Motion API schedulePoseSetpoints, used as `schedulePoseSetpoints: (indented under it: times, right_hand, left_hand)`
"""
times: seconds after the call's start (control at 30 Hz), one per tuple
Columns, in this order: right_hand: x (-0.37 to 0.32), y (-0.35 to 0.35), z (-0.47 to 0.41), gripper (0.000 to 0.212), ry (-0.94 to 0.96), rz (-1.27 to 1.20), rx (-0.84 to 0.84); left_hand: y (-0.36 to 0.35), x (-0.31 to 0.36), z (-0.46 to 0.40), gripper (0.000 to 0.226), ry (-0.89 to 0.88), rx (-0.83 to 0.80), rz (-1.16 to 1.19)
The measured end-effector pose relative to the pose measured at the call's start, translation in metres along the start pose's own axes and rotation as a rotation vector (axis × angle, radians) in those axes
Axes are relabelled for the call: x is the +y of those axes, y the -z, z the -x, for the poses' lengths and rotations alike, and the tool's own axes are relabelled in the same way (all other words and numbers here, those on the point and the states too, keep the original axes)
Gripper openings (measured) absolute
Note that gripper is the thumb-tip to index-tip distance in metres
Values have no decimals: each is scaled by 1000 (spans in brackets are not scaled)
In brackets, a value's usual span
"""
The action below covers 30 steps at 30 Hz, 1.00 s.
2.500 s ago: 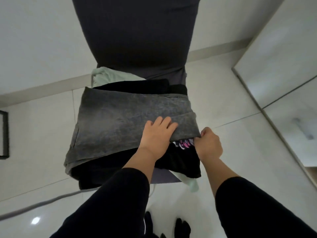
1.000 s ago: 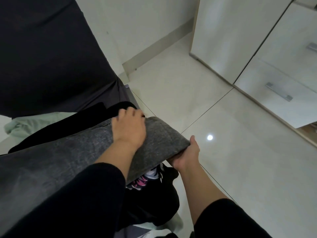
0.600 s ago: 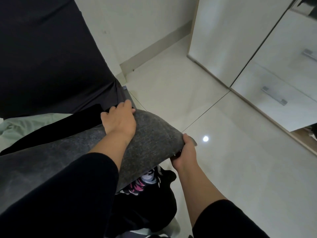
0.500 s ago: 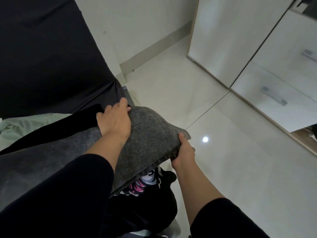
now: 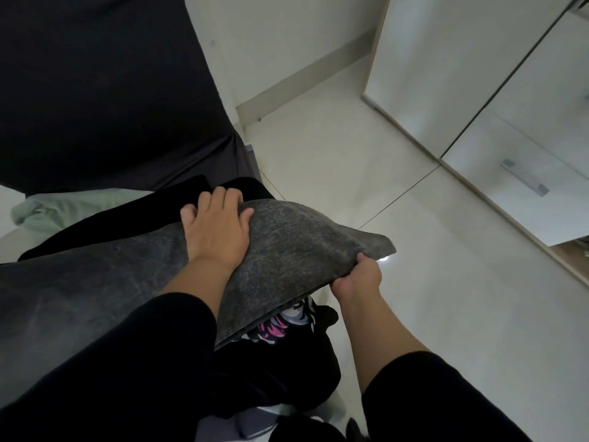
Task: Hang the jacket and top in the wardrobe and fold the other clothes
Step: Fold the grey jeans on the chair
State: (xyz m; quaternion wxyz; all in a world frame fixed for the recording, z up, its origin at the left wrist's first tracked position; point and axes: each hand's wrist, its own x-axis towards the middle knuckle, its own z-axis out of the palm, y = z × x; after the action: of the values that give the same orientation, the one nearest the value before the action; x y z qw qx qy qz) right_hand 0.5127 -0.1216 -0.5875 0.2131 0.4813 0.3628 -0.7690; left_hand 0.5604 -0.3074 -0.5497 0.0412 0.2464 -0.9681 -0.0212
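Grey folded garment (image 5: pixel 287 250) sits atop the pile on the chair (image 5: pixel 95 90); lift unevenly and you could drag the black printed top (image 5: pixel 280 346) beneath off. Your left hand (image 5: pixel 216 231) presses flat, fingers spread; your right hand (image 5: pixel 357 279) grips its corner edge.

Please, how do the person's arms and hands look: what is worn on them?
Both arms wear black long sleeves: left sleeve, right sleeve. The cuffs end partway along the forearms. The left hand and right hand are bare; no gloves, rings or watch show.
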Motion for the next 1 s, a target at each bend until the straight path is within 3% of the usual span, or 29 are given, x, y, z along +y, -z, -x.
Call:
schedulePoseSetpoints:
  times: [0.13,0.4,0.5,0.6,0.67,0.77,0.93,1.0]
  right_hand:
    - [-19,-1,20,18,-88,-73,-191]
    - [-40,-37,87,35,-43,169,-587]
    - [-27,-59,125,39,-66,278,-732]
    - [9,-80,165,43,-68,407,-825]
    - [42,-92,189,42,15,534,-871]
    - [94,-97,223,41,199,771,-958]
    - [177,-92,262,45,348,1104,-1102]
    - [216,-89,264,48,524,1279,-1162]
  left_hand:
    - [-8,18,39,54,65,-36,15]
    - [5,17,78,52,84,-269,31]
    - [22,3,77,48,152,-323,422]
    - [50,-14,70,45,518,-388,1243]
    - [69,-36,70,57,664,-409,1671]
    - [99,-81,83,66,672,-348,1855]
    - [133,-159,123,64,709,-111,2152]
    - [137,-186,141,70,752,-65,2237]
